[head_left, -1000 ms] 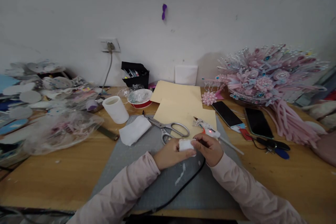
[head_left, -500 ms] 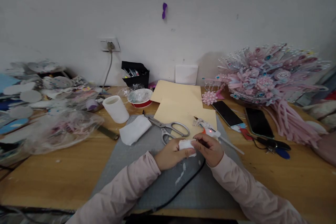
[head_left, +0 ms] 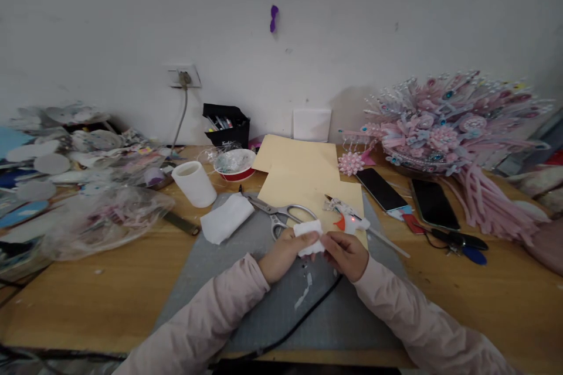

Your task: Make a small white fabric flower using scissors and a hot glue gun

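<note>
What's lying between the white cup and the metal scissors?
A folded white cloth, resting on the grey mat's corner, seen from the head camera.

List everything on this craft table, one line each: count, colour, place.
white piece: 1, white, held by both hands
scissors: 1, silver, on mat
glue gun: 1, white-orange, on paper
paper sheets: 2, tan, centre back
folded cloth: 1, white, mat's left corner
white roll: 1, left of centre
phones: 2, black, right
pink ornament: 1, far right
mat: 1, grey, under hands
left hand: 1, pinching piece
right hand: 1, pinching piece
</note>
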`<action>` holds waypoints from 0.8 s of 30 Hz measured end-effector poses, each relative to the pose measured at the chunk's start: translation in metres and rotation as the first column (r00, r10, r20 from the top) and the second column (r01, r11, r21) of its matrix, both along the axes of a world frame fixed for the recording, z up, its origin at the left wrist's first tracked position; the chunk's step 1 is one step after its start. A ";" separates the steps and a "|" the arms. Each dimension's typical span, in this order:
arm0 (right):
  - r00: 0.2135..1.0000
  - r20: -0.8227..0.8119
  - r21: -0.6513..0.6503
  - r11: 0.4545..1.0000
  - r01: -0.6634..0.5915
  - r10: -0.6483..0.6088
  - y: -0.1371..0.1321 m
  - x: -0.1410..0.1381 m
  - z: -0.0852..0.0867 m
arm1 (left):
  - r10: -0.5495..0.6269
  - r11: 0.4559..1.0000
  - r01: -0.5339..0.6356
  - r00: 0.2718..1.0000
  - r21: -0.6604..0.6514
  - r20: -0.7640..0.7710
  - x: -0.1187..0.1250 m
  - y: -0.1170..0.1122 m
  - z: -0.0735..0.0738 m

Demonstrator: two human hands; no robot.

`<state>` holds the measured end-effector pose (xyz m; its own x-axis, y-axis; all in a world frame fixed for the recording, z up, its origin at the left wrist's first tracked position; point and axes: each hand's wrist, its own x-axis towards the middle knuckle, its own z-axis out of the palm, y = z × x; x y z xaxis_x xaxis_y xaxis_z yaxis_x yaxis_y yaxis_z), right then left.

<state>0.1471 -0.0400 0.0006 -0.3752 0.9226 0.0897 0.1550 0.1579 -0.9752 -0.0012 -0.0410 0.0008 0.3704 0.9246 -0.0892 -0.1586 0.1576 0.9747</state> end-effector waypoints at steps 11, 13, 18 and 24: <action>0.976 -0.192 -0.094 0.989 -0.118 0.099 -0.001 -0.010 -0.012 | 0.139 0.981 -0.106 0.967 -0.160 0.214 0.003 0.001 0.007; 0.978 -0.189 -0.094 0.990 -0.103 0.084 -0.001 -0.010 -0.012 | 0.129 0.983 -0.090 0.960 -0.160 0.250 0.003 0.000 0.009; 0.983 -0.185 -0.097 0.995 -0.031 0.012 -0.002 -0.010 -0.001 | 0.147 0.981 -0.106 0.953 -0.164 0.265 0.002 0.002 0.007; 0.974 -0.225 -0.108 0.994 0.004 -0.028 0.003 -0.007 0.004 | 0.053 0.997 -0.048 0.995 0.052 -0.090 0.002 0.000 -0.002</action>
<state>0.1404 -0.0374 0.0043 -0.3419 0.9370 0.0718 -0.0696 0.0509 -0.9963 0.0004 -0.0411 -0.0013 0.3153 0.9461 -0.0742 -0.0752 0.1029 0.9918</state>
